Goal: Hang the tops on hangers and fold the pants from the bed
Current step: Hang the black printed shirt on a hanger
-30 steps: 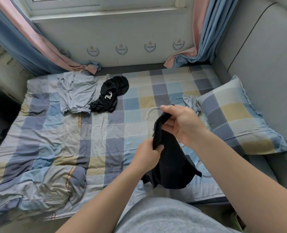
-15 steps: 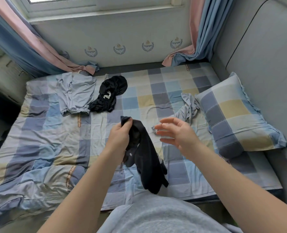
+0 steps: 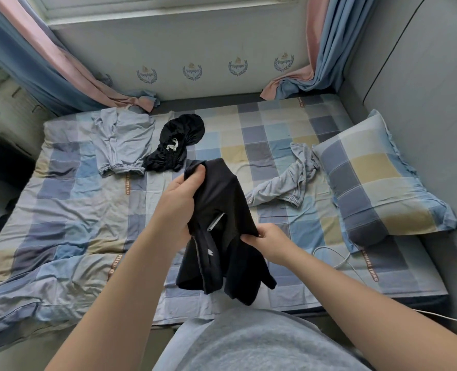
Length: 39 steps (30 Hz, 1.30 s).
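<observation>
Black garment [image 3: 222, 223] hung in the air over the checked bed [image 3: 74, 210], held at two spots: the left hand [image 3: 179, 202] had its fingers clenched round the bunched top edge, thumb on the near side of the cloth, and the right hand [image 3: 270, 245] pinched a fold lower down on the right side. Between the two grips the fabric stretched at a slant; below the right fingers the rest dangled loose in dark folds. A small white logo and a pale strip showed on the cloth below the left fingers; whether it was a top or pants could not be told. Close beyond the left fingertips lay a second black piece [image 3: 179, 140] with a white tag, crumpled on the sheet, and just left of that a flat grey-blue garment [image 3: 123, 140]. Off to the right of the right hand's fingers, well apart from them, a pale twisted item [image 3: 288, 180] lay beside the checked pillow [image 3: 377, 183]. A white cable [image 3: 339, 261] ran across the sheet just past the right wrist — near it, not touching.
</observation>
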Tool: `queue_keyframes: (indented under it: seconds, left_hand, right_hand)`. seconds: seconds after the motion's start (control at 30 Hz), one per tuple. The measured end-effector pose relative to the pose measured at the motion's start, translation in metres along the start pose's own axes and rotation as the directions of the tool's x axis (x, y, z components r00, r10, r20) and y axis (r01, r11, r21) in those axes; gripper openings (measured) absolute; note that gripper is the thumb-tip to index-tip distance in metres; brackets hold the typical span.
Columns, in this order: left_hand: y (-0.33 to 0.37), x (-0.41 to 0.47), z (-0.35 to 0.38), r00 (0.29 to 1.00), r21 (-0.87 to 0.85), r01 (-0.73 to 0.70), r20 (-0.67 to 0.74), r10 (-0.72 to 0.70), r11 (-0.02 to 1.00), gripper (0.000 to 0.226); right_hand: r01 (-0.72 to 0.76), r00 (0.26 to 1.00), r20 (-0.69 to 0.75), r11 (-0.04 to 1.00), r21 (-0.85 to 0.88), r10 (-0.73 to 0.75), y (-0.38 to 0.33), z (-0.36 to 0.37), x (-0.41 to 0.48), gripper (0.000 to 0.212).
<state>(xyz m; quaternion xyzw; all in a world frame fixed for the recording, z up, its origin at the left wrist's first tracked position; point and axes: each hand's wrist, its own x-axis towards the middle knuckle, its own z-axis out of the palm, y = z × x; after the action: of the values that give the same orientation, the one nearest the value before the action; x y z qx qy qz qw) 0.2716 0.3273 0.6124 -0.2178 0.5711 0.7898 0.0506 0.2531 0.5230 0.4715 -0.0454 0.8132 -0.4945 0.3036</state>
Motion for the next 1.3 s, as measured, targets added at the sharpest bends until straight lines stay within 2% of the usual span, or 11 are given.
queue_keyframes:
  seconds: [0.13,0.23,0.47,0.57,0.67,0.77,0.83,0.9,0.97,1.13,1.3]
  left_hand:
    - [0.004,0.006,-0.019,0.999,-0.017,-0.002,-0.049,0.001,1.0,0.022]
    - [-0.005,0.009,-0.028,0.999,0.015,-0.001,0.044,0.001,1.0,0.028]
    - [-0.028,0.006,-0.035,0.98,0.437,0.055,0.149,-0.132,0.898,0.029]
    - [-0.033,0.007,-0.033,0.928,0.628,0.052,0.257,-0.27,0.776,0.037]
    - [-0.041,0.004,-0.024,0.882,0.73,0.067,0.275,-0.383,0.68,0.051]
    - [-0.056,0.004,-0.011,0.917,0.705,-0.023,0.297,-0.266,0.709,0.033]
    - [-0.062,0.009,-0.008,0.968,0.72,-0.081,0.221,-0.118,0.689,0.021]
    - [-0.061,0.014,-0.012,0.987,0.716,-0.085,0.156,-0.04,0.693,0.016]
    - [-0.058,0.019,-0.02,0.993,0.662,-0.06,0.114,-0.022,0.747,0.015]
    - [-0.044,0.031,-0.04,0.997,0.404,0.022,-0.079,0.011,0.915,0.014]
    - [-0.031,0.031,-0.036,0.993,0.187,0.057,-0.116,-0.035,0.981,0.022]
  right_hand:
    - [-0.044,0.997,-0.057,0.999,-0.024,0.043,0.027,-0.01,0.006,0.029]
    - [-0.018,0.994,-0.108,0.999,0.033,0.022,0.023,-0.017,0.011,0.022]
    - [0.173,0.974,-0.172,0.977,0.126,-0.15,-0.043,-0.028,0.005,0.03]
    - [0.237,0.959,-0.211,0.946,0.221,-0.19,-0.079,-0.025,-0.004,0.022]
    - [0.287,0.941,-0.264,0.91,0.297,-0.211,-0.111,-0.02,-0.013,0.02]
    - [0.327,0.93,-0.28,0.88,0.344,-0.236,-0.13,-0.015,-0.02,0.018]
    - [0.341,0.928,-0.28,0.865,0.368,-0.247,-0.135,-0.013,-0.024,0.019]
    - [0.335,0.934,-0.262,0.849,0.409,-0.243,-0.136,-0.012,-0.025,0.019]
    - [0.32,0.943,-0.232,0.848,0.423,-0.24,-0.135,-0.013,-0.025,0.018]
    - [0.291,0.953,-0.18,0.905,0.309,-0.245,-0.116,-0.019,-0.027,0.022]
    - [0.141,0.988,0.038,0.975,0.174,-0.15,-0.083,-0.006,-0.024,0.053]
